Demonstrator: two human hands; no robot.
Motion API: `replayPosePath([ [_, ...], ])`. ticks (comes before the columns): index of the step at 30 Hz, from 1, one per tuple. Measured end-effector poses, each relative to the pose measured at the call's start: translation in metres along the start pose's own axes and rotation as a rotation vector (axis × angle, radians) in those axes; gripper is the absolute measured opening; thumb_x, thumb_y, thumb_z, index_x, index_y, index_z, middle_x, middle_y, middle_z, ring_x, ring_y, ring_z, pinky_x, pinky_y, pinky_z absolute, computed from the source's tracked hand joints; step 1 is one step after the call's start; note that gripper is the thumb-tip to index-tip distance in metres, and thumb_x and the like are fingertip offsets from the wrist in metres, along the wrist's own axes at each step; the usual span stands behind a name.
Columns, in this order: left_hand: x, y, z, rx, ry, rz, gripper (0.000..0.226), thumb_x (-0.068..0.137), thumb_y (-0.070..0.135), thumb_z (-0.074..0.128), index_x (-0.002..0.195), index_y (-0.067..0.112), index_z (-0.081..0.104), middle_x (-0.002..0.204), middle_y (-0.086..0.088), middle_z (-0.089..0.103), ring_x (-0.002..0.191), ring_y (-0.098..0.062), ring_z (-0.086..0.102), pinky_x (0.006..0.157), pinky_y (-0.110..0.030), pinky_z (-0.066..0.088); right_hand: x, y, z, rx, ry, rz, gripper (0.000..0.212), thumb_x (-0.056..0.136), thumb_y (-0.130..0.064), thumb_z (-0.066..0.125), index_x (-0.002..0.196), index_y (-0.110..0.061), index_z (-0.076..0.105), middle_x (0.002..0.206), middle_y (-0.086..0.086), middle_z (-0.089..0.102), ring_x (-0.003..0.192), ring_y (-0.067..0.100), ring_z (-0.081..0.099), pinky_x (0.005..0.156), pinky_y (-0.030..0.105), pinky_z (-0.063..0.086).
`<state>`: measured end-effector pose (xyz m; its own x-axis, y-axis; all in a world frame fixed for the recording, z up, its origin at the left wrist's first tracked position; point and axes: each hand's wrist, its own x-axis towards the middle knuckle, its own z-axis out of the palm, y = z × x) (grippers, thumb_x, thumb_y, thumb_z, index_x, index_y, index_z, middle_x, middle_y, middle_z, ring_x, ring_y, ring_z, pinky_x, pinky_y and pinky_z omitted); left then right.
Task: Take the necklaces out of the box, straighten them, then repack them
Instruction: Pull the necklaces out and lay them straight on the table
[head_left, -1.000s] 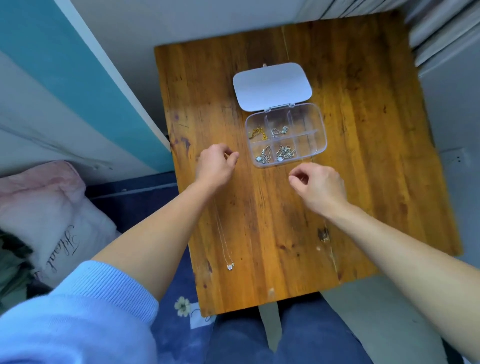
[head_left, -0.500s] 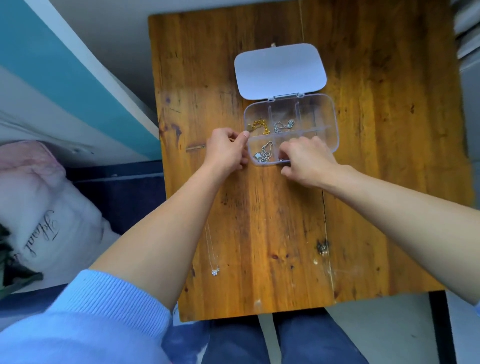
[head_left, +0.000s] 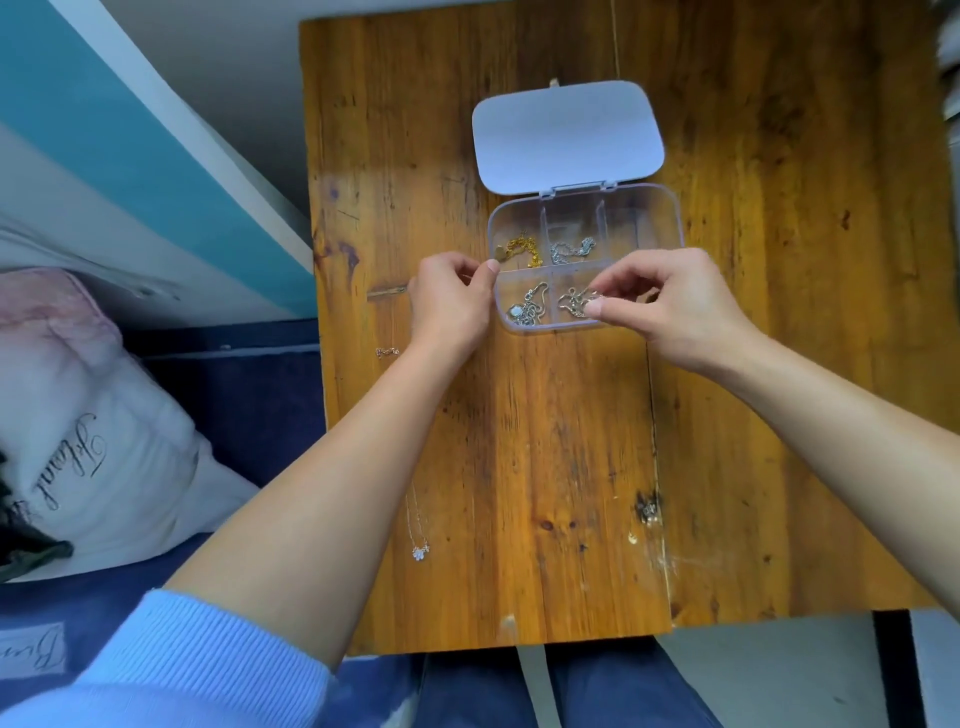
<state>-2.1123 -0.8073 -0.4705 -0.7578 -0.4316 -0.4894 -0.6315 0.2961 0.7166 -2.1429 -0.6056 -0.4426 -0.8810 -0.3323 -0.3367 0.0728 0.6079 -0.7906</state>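
Note:
A clear plastic compartment box sits open on the wooden table, its white lid folded back. Inside lie a gold chain, a silver chain and a silver necklace with a round pendant. My right hand pinches a tangled silver necklace in the near middle compartment. My left hand grips the box's left edge with thumb and fingers. A thin necklace with a small flower pendant lies straight near the table's left edge, partly under my left forearm.
A small chain piece lies by the table's left edge. A white and pink pillow rests on blue bedding at the left. A teal and white wall panel runs along the upper left. My blue trousers show below the table's front edge.
Both hands moved up from the bare table to the box. The left hand took hold of its left edge and the right hand's fingers closed on the tangled necklace inside.

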Motion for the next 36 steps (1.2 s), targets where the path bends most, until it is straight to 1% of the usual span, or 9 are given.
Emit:
replayPosePath([
  [4, -0.025, 0.004, 0.004, 0.154, 0.176, 0.248, 0.012, 0.088, 0.023, 0.062, 0.095, 0.015, 0.068, 0.095, -0.002, 0.069, 0.090, -0.020, 0.064, 0.078, -0.037, 0.054, -0.030, 0.012, -0.010, 0.267, 0.182, 0.170, 0.011, 0.079, -0.018, 0.077, 0.089, -0.020, 0.074, 0.075, -0.007, 0.069, 0.062, -0.005, 0.059, 0.058, 0.010, 0.046],
  [8, -0.051, 0.000, 0.023, 0.325, 0.094, 0.539, 0.013, 0.087, 0.015, 0.062, 0.096, 0.011, 0.070, 0.099, -0.006, 0.067, 0.097, -0.024, 0.058, 0.078, -0.031, 0.045, -0.064, 0.041, -0.010, 0.636, 0.192, 0.559, 0.002, 0.085, -0.016, 0.069, 0.084, -0.017, 0.070, 0.079, -0.003, 0.071, 0.069, 0.007, 0.063, 0.059, 0.022, 0.043],
  [10, -0.055, 0.001, 0.035, 0.424, 0.018, 0.657, 0.016, 0.087, 0.013, 0.062, 0.100, 0.009, 0.070, 0.101, -0.010, 0.065, 0.100, -0.028, 0.055, 0.082, -0.037, 0.045, -0.077, 0.055, -0.008, 0.749, 0.230, 0.645, 0.005, 0.087, -0.013, 0.067, 0.085, -0.016, 0.070, 0.084, -0.001, 0.072, 0.071, 0.010, 0.063, 0.059, 0.024, 0.041],
  [16, -0.040, 0.017, 0.074, 0.739, -0.254, 0.793, 0.036, 0.090, 0.022, 0.056, 0.126, 0.021, 0.057, 0.115, -0.010, 0.055, 0.111, -0.032, 0.047, 0.090, -0.042, 0.037, -0.093, 0.073, -0.004, 0.946, 0.272, 0.684, 0.006, 0.083, -0.013, 0.068, 0.089, -0.013, 0.070, 0.078, 0.001, 0.073, 0.064, 0.010, 0.064, 0.050, 0.021, 0.044],
  [21, -0.029, 0.026, 0.088, 0.721, -0.259, 0.841, 0.026, 0.091, 0.025, 0.057, 0.115, 0.021, 0.068, 0.106, -0.010, 0.059, 0.107, -0.032, 0.051, 0.080, -0.038, 0.036, -0.091, 0.077, -0.009, 1.007, 0.275, 0.668, 0.013, 0.081, -0.011, 0.055, 0.084, -0.015, 0.066, 0.063, -0.002, 0.058, 0.057, 0.011, 0.052, 0.045, 0.021, 0.040],
  [27, -0.032, 0.031, 0.075, 0.532, -0.248, 0.835, 0.021, 0.089, 0.030, 0.065, 0.092, 0.012, 0.075, 0.096, -0.009, 0.062, 0.097, -0.028, 0.054, 0.077, -0.043, 0.045, -0.092, 0.086, -0.017, 1.018, 0.231, 0.631, 0.035, 0.075, -0.011, 0.054, 0.107, -0.009, 0.065, 0.065, -0.001, 0.053, 0.057, 0.012, 0.050, 0.047, 0.023, 0.041],
  [30, -0.041, 0.042, 0.059, 0.446, -0.340, 0.805, 0.019, 0.089, 0.029, 0.065, 0.086, 0.010, 0.070, 0.102, -0.006, 0.065, 0.101, -0.025, 0.055, 0.083, -0.038, 0.043, -0.094, 0.086, -0.018, 0.850, 0.196, 0.598, 0.023, 0.074, -0.012, 0.055, 0.087, -0.008, 0.074, 0.062, -0.001, 0.054, 0.056, 0.011, 0.049, 0.046, 0.021, 0.042],
  [34, -0.049, 0.048, 0.021, 0.151, -0.655, 0.480, 0.028, 0.093, 0.028, 0.060, 0.087, 0.000, 0.064, 0.093, -0.015, 0.071, 0.083, -0.029, 0.063, 0.076, -0.039, 0.049, -0.096, 0.085, -0.015, 0.598, 0.234, 0.539, 0.025, 0.084, -0.006, 0.054, 0.071, -0.013, 0.074, 0.059, -0.008, 0.063, 0.054, 0.005, 0.054, 0.043, 0.017, 0.042],
  [36, -0.048, 0.042, 0.001, 0.022, -0.727, 0.326, 0.031, 0.097, 0.025, 0.054, 0.091, -0.005, 0.060, 0.099, -0.012, 0.073, 0.089, -0.019, 0.064, 0.083, -0.029, 0.049, -0.096, 0.084, -0.010, 0.555, 0.219, 0.535, 0.026, 0.088, -0.005, 0.053, 0.075, -0.015, 0.072, 0.065, -0.008, 0.069, 0.057, 0.004, 0.059, 0.043, 0.016, 0.043],
])
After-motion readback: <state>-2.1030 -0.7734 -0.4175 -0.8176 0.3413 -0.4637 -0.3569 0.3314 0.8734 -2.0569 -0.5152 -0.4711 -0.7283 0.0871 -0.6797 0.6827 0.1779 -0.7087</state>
